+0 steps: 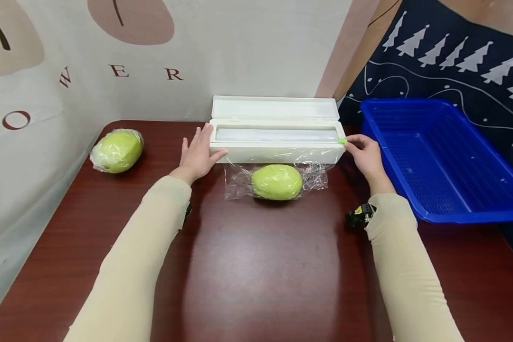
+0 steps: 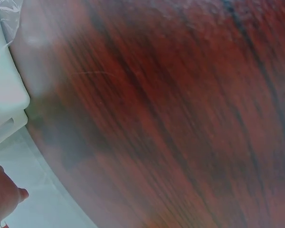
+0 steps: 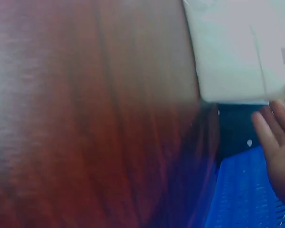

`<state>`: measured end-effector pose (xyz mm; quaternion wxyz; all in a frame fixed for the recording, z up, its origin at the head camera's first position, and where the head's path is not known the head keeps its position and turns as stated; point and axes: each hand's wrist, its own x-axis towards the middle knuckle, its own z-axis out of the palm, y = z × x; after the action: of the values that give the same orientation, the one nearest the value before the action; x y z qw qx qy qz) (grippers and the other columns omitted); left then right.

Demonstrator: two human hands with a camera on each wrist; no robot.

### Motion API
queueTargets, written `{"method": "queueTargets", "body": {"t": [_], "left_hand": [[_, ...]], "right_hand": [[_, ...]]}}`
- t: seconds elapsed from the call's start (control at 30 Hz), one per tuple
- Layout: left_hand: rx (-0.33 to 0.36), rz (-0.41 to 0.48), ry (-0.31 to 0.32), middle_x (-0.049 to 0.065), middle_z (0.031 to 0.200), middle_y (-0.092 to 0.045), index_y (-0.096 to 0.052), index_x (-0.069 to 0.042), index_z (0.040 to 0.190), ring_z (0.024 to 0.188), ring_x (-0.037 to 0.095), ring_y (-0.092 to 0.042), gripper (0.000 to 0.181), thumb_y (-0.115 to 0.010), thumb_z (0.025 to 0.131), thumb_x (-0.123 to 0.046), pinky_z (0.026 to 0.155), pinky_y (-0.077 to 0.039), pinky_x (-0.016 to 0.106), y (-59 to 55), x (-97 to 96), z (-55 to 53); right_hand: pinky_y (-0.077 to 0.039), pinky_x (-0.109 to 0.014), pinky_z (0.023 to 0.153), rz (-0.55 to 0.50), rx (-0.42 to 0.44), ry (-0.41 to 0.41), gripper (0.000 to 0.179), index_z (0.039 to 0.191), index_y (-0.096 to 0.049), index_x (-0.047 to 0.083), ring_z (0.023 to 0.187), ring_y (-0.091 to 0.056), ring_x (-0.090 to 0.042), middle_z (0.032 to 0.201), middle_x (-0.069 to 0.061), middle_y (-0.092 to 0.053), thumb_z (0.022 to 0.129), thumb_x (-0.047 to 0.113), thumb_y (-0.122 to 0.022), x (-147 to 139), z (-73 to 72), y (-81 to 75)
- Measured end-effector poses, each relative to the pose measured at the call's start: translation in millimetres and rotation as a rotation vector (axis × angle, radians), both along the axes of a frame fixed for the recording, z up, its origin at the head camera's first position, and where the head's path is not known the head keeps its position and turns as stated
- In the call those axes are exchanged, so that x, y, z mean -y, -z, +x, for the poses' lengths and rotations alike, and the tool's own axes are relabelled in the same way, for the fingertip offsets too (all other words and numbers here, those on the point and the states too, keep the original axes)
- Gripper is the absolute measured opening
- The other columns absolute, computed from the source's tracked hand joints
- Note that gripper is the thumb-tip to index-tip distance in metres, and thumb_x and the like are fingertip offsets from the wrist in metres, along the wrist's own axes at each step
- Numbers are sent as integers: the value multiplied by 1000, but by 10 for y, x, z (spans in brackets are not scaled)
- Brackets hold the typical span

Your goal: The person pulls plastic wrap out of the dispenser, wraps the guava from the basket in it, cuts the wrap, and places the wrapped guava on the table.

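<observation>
A white cling film dispenser (image 1: 278, 154) stands at the back of the table, its lid (image 1: 275, 108) raised. My left hand (image 1: 196, 154) rests on the dispenser's left end, fingers extended over the corner and thumb along the front. At the opposite end, my right hand (image 1: 367, 156) pinches the small green slide cutter (image 1: 342, 141) between thumb and index finger; its other fingers show in the right wrist view. Clear cling film (image 1: 238, 184) drapes down the dispenser's front to a green oval fruit (image 1: 277, 182) on the table, with loose film spreading on both sides.
Another green fruit (image 1: 117, 150), wrapped in film, lies at the table's back left. A blue plastic basket (image 1: 423, 209) stands to the right, close beside my right forearm. Behind the dispenser hangs a pale printed cloth (image 1: 256, 52).
</observation>
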<state>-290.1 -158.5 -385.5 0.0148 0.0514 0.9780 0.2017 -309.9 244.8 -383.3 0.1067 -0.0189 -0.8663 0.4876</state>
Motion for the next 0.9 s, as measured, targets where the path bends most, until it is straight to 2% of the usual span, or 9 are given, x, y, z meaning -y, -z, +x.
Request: {"method": "queueTargets", "body": {"t": [0.1,0.2,0.37,0.5,0.6,0.67,0.73,0.8,0.9], "left_hand": [[10,-6,6,12,158,-4,-7,-9,151,146,32,-4,83,-50,92,-50,112,-4,62,-38,37,6],[32,9,11,13,158,-2,-5,-8,151,146,33,-2,85,-50,92,-49,111,-3,64,-92,67,24],[68,29,20,15,158,1,-2,-9,151,145,34,0,86,-49,92,-50,111,-2,64,-157,106,46],[98,40,25,17,157,4,3,-10,151,145,35,1,88,-47,92,-52,112,-4,62,-188,128,61],[111,63,24,18,157,4,5,-9,151,145,36,2,91,-48,91,-52,112,-5,61,-221,147,74],[111,87,23,19,157,3,5,-8,150,145,37,1,93,-50,90,-51,112,-6,61,-245,161,82],[104,116,24,19,157,1,4,-7,150,144,37,0,94,-53,89,-50,113,-7,61,-270,172,93],[99,137,22,19,157,0,3,-5,150,145,37,-1,96,-55,88,-50,114,-7,59,-286,186,101],[102,161,21,20,157,-2,2,-3,150,145,37,-2,97,-56,87,-50,115,-7,56,-299,202,114]], "right_hand": [[-37,-11,68,-26,-87,113,27,101,-63,-5,70,-46,6,72,20,-50,89,19,-61,92,27,4],[-35,-16,63,1,-115,191,35,88,-65,-4,63,-44,-1,59,23,-45,86,31,-64,203,59,-14],[-35,-21,59,152,47,133,52,81,-67,-1,60,-45,-4,51,22,-46,84,51,-60,299,109,-57],[-40,-17,55,163,146,87,57,87,-69,-2,57,-50,-2,60,9,-58,85,54,-58,287,153,-86],[-43,-17,54,185,182,60,58,91,-69,-2,59,-56,-5,71,-4,-67,85,54,-57,301,183,-100],[-42,-20,56,225,152,50,55,91,-69,-1,64,-57,-11,76,-9,-68,86,52,-57,336,207,-110],[-42,-25,62,278,65,13,48,90,-70,-1,70,-59,-18,83,-14,-69,87,46,-59,405,248,-139],[-44,-30,65,309,-41,-78,38,89,-70,0,74,-60,-23,86,-15,-69,88,37,-61,496,313,-182],[-49,-38,77,313,-175,-348,26,98,-68,-1,86,-63,-29,97,-17,-69,87,23,-65,657,457,-248]]}}
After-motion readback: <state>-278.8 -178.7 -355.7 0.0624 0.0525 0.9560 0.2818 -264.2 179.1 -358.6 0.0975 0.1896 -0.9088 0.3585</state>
